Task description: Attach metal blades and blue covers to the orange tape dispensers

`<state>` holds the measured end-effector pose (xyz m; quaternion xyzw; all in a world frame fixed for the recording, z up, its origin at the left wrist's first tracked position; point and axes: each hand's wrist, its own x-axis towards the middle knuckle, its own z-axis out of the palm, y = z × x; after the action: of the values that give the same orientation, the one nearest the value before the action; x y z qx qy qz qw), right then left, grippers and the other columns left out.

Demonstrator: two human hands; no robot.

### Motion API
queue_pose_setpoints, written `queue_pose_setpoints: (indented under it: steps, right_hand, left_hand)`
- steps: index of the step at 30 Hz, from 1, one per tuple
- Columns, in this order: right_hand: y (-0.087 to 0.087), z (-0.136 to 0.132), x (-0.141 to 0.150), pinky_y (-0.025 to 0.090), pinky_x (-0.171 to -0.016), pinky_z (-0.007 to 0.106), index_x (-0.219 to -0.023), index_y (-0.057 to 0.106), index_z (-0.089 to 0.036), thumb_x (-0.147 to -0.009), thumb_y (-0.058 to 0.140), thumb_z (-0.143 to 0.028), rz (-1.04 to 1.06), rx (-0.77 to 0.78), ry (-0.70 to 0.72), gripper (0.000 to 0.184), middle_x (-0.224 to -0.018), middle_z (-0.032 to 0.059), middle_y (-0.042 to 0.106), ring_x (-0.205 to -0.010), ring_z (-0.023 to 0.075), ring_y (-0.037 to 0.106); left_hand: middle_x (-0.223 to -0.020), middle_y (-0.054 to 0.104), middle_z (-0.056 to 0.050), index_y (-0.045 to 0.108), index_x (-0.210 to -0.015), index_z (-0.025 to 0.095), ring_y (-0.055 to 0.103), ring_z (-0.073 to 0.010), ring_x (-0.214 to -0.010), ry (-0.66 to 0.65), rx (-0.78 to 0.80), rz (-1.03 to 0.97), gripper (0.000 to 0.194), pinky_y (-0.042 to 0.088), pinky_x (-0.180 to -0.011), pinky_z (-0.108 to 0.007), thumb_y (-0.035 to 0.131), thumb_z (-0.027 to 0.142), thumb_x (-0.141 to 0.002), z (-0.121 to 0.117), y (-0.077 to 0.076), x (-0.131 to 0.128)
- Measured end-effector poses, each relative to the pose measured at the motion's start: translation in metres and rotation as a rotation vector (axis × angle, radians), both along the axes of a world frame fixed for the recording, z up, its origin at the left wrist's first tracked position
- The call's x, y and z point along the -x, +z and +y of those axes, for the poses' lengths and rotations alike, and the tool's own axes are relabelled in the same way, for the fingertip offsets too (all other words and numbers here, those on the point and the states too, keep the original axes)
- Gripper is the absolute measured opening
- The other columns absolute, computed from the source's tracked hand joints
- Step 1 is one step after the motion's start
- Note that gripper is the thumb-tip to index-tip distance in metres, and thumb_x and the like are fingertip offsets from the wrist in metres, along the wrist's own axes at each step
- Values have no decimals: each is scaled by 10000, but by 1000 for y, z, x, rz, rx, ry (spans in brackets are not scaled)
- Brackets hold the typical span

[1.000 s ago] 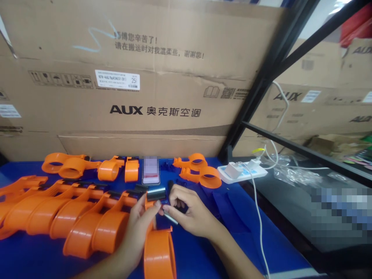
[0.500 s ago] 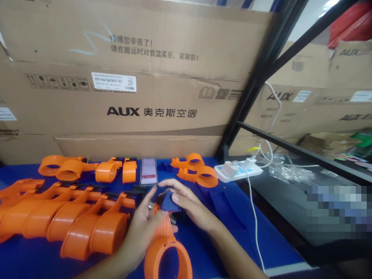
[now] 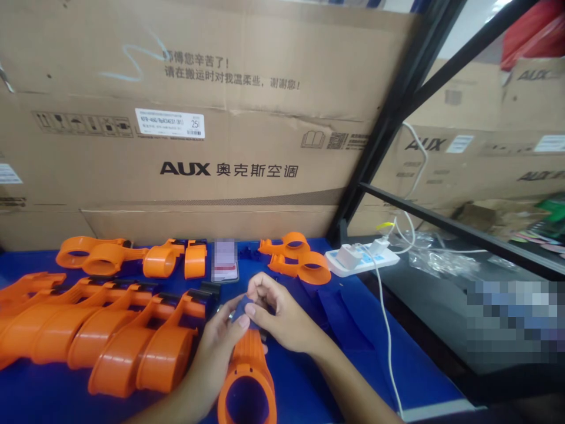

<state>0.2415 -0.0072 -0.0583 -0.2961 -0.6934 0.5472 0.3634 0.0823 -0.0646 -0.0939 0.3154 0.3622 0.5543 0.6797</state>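
An orange tape dispenser (image 3: 251,353) is held at its upper end by my left hand (image 3: 218,338), its round hub hanging toward me. A small dark blue piece (image 3: 241,310) lies against that upper end, under my left thumb. My right hand (image 3: 285,312) is closed with thumb and curled forefinger pinching the same blue piece. The fit between piece and dispenser is hidden by my fingers. Just left of my left hand, several orange dispensers (image 3: 161,356) with black ends lie in a row.
Behind, more orange dispensers (image 3: 103,259) and two orange dispensers (image 3: 314,268) lie on the blue table (image 3: 304,388). A phone (image 3: 225,259) is near the carton (image 3: 229,218). At right are dark blue strips (image 3: 342,318), a power strip (image 3: 362,259), its white cable (image 3: 385,330) and a black frame post (image 3: 384,129).
The dispenser has turned, so its hub opening faces me more. The blue piece has shifted left and tilted. My right fingers have curled in, pinching it closer to the left thumb.
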Motion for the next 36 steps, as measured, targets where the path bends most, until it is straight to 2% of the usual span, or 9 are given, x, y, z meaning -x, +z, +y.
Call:
queue_pose_setpoints:
  steps: [5, 11, 15, 21, 23, 26, 28, 30, 36]
  right_hand:
    - [-2, -2, 3, 351, -406, 204, -1022, 450, -252, -955, 638, -494, 3, 63, -4, 313, -791, -55, 557, -473, 65, 447]
    - [2, -1, 0, 396, -445, 209, -1193, 483, -244, -971, 624, -468, 44, 91, -3, 346, -792, -53, 560, -488, 70, 465]
    - [1, -2, 0, 394, -432, 208, -1165, 462, -253, -928, 690, -469, 29, 93, 5, 394, -825, -53, 562, -473, 65, 474]
    - [2, -5, 3, 391, -476, 226, -1025, 503, -236, -1005, 558, -489, -89, -61, -40, 260, -783, -41, 583, -517, 92, 497]
    - [3, -1, -2, 415, -546, 253, -949, 547, -224, -1045, 474, -444, -223, -223, -181, 251, -760, -16, 601, -602, 132, 549]
    - [3, 10, -19, 411, -659, 317, -798, 558, -214, -1013, 510, -353, -523, -503, -647, 260, -767, 38, 627, -744, 205, 576]
    - [1, 18, -33, 400, -708, 351, -767, 573, -211, -957, 570, -300, -728, -577, -876, 209, -786, 72, 642, -796, 245, 573]
    - [-3, 23, -44, 398, -762, 376, -764, 606, -202, -922, 608, -296, -885, -608, -919, 183, -814, 99, 655, -840, 271, 576]
    - [-13, 22, -46, 381, -790, 379, -848, 699, -194, -880, 690, -438, -1055, -539, -773, 246, -920, 116, 675, -895, 288, 577]
  left_hand:
    - [-1214, 755, -137, 711, -1255, 219, 721, -312, -1099, 40, -13, 33, 484, 556, -987, -418, 800, 413, -820, 1, -3, 0]
    - [-1151, 773, -127, 697, -1270, 222, 763, -274, -905, 67, -31, 91, 500, 597, -868, -388, 784, 443, -830, 3, -5, 1]
    - [-1179, 759, -128, 711, -1233, 201, 738, -274, -1015, 71, -68, 82, 457, 557, -964, -387, 789, 407, -833, 2, -1, 0]
    - [-1124, 773, -138, 690, -1245, 192, 756, -279, -889, 51, -20, 91, 520, 598, -768, -349, 788, 464, -813, 2, -4, 1]
    - [-1101, 780, -148, 659, -1272, 190, 759, -285, -852, 58, 21, 101, 557, 600, -731, -360, 774, 492, -818, 1, -5, 3]
    - [-1136, 776, -172, 589, -1336, 203, 763, -310, -805, 55, 68, 121, 640, 602, -668, -392, 759, 533, -814, -1, -3, 3]
    - [-1134, 778, -177, 592, -1323, 201, 763, -311, -788, 70, 73, 115, 653, 600, -659, -390, 766, 548, -799, -2, 0, 3]
    - [-1084, 791, -172, 634, -1264, 183, 757, -290, -752, 98, 61, 99, 624, 594, -665, -374, 776, 554, -783, -2, 3, 2]
    - [-1041, 799, -153, 693, -1161, 160, 741, -253, -702, 112, 37, 103, 557, 576, -664, -342, 782, 550, -773, 1, 4, 4]
